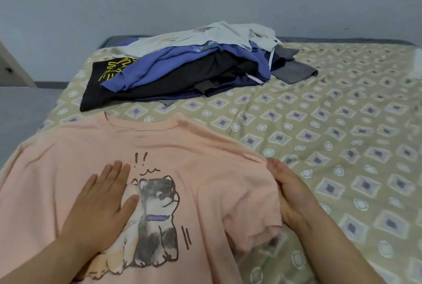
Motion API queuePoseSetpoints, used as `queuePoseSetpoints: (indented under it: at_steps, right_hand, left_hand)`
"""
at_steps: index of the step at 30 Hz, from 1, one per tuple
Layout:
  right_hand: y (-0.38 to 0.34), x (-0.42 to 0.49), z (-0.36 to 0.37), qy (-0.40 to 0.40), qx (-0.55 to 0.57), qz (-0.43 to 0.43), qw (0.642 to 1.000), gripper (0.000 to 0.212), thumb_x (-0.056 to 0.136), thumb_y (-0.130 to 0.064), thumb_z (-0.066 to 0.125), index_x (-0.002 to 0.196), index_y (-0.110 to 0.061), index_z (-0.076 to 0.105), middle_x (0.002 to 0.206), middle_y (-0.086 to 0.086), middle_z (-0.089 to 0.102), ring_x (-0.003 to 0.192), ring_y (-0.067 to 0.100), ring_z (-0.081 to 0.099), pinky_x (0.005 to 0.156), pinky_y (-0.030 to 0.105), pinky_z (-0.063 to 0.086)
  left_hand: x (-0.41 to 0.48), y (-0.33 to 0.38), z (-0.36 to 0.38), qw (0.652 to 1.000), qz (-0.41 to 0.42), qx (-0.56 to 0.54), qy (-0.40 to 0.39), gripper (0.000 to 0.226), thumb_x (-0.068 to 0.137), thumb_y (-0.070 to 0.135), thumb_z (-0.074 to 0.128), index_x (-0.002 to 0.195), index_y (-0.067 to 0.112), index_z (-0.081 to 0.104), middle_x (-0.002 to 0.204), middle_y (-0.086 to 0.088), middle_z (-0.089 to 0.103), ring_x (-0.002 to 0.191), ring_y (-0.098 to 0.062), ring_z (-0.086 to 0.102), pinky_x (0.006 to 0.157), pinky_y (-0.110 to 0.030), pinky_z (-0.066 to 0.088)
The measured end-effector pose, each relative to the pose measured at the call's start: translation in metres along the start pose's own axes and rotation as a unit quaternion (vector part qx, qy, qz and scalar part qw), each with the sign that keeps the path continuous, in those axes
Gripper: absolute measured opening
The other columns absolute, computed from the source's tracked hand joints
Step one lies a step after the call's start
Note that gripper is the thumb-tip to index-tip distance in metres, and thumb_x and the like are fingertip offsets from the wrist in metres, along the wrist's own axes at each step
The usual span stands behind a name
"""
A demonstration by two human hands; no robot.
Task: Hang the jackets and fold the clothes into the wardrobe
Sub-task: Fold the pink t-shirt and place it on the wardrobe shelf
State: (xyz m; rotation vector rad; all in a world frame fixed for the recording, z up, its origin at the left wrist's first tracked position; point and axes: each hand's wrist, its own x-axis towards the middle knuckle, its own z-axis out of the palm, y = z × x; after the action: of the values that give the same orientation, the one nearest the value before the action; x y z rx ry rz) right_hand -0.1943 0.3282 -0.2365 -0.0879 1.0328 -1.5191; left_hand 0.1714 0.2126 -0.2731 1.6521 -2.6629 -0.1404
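Head view, nearest first: the left grip [100, 201] lies flat with straight fingers, pressing the chest of the pink T-shirt [205, 158] just beside the printed dog and holding nothing. To its right, the right grip [290, 194] is curled round the sleeve edge, fingers tucked under the cloth (how deep, I cannot tell). The shirt lies face up on the bed [342, 124], spread under both grips. Folding is the step in hand, barely begun. I judge the next move calls for carrying that sleeve inward across the chest while the flat grip pins the cloth. Beyond both grips sits the pile of clothes [182, 71] — unfolded, well apart.
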Motion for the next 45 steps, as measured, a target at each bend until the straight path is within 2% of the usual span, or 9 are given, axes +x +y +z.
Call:
queuePoseSetpoints:
  at_steps: [5, 11, 15, 18, 23, 28, 34, 37, 45]
  right_hand:
    - [-0.002, -0.001, -0.004, -0.125, 0.013, -0.033, 0.992, 0.084, 0.049, -0.022, 0.098, 0.122, -0.01, 0.058, 0.114, 0.016, 0.07, 0.106, 0.031, 0.068, 0.085, 0.043, 0.058]
    - [-0.036, -0.018, -0.009, -0.135, -0.442, -0.007, 0.887, 0.066, 0.084, 0.002, 0.067, 0.123, -0.049, 0.051, 0.092, 0.002, 0.073, 0.071, 0.021, 0.068, 0.066, 0.032, 0.05]
    - [-0.053, -0.014, -0.021, 0.092, -0.325, -0.154, 0.929, 0.039, 0.087, 0.004, 0.063, 0.11, -0.027, 0.064, 0.079, 0.003, 0.071, 0.059, 0.012, 0.06, 0.057, 0.024, 0.046]
    - [-0.069, -0.012, -0.031, 0.219, -0.13, -0.2, 0.946, 0.015, 0.091, -0.011, 0.066, 0.103, -0.02, 0.064, 0.083, 0.003, 0.075, 0.068, 0.01, 0.069, 0.065, 0.027, 0.055]
    - [-0.074, -0.02, -0.035, 0.102, -0.421, -0.004, 0.901, 0.043, 0.089, -0.046, 0.064, 0.077, -0.005, 0.072, 0.071, 0.011, 0.073, 0.064, 0.02, 0.071, 0.069, 0.032, 0.057]
    - [-0.059, -0.012, -0.03, 0.103, -0.462, -0.123, 0.872, 0.025, 0.088, -0.026, 0.064, 0.086, -0.002, 0.063, 0.083, 0.019, 0.067, 0.073, 0.036, 0.064, 0.065, 0.035, 0.046]
    - [-0.056, 0.005, -0.033, 0.145, -0.132, -0.15, 0.969, 0.01, 0.095, -0.022, 0.063, 0.09, -0.014, 0.066, 0.086, 0.008, 0.073, 0.082, 0.031, 0.067, 0.085, 0.047, 0.053]
    - [-0.056, 0.002, -0.035, 0.093, -0.256, -0.115, 0.955, 0.013, 0.089, -0.023, 0.069, 0.091, -0.011, 0.072, 0.085, 0.001, 0.076, 0.084, 0.021, 0.071, 0.094, 0.049, 0.054]
    - [-0.055, -0.006, -0.031, 0.097, -0.445, -0.135, 0.88, 0.049, 0.08, -0.011, 0.053, 0.125, -0.03, 0.057, 0.099, -0.013, 0.072, 0.09, 0.012, 0.069, 0.08, 0.035, 0.056]
  left_hand:
    - [-0.003, 0.0, -0.009, 1.0, -0.001, 0.013, -0.021, 0.083, 0.087, 0.071, -0.007, 0.155, 0.024, 0.002, 0.162, 0.006, -0.002, 0.147, -0.002, -0.009, 0.116, -0.019, -0.015]
    - [0.054, 0.077, -0.058, 0.989, -0.044, -0.14, 0.025, 0.073, 0.076, 0.054, 0.032, 0.134, 0.014, 0.053, 0.138, -0.004, 0.051, 0.127, -0.025, 0.044, 0.107, -0.037, 0.034]
    - [0.117, 0.181, -0.073, 0.978, 0.1, -0.185, -0.003, 0.054, 0.093, 0.032, 0.05, 0.146, 0.026, 0.041, 0.154, 0.011, 0.033, 0.14, -0.008, 0.032, 0.113, -0.03, 0.032]
    - [0.147, 0.233, -0.075, 0.974, 0.143, -0.129, -0.118, 0.048, 0.093, 0.039, 0.057, 0.14, 0.035, 0.046, 0.122, 0.017, 0.05, 0.116, -0.006, 0.052, 0.099, -0.026, 0.042]
    - [0.158, 0.253, -0.066, 0.974, 0.169, -0.04, -0.143, 0.02, 0.092, 0.037, 0.055, 0.109, 0.03, 0.062, 0.106, 0.012, 0.061, 0.102, -0.013, 0.058, 0.086, -0.028, 0.045]
    - [0.165, 0.261, -0.061, 0.978, 0.1, -0.173, -0.055, 0.023, 0.098, 0.029, 0.047, 0.076, 0.022, 0.044, 0.078, 0.005, 0.055, 0.08, -0.02, 0.052, 0.07, -0.033, 0.039]
    - [0.188, 0.282, -0.052, 0.975, 0.057, -0.21, 0.045, 0.025, 0.101, 0.026, 0.045, 0.077, 0.021, 0.039, 0.093, -0.003, 0.049, 0.084, -0.025, 0.049, 0.075, -0.035, 0.038]
    - [0.184, 0.282, -0.04, 0.968, 0.024, -0.247, 0.026, 0.011, 0.098, 0.027, 0.05, 0.103, 0.017, 0.05, 0.111, 0.001, 0.043, 0.095, -0.019, 0.05, 0.088, -0.029, 0.038]
    - [0.094, 0.246, -0.022, 0.978, 0.144, -0.153, 0.016, 0.07, 0.091, 0.054, 0.032, 0.151, 0.018, 0.032, 0.163, 0.001, 0.012, 0.15, -0.011, 0.008, 0.119, -0.022, -0.001]
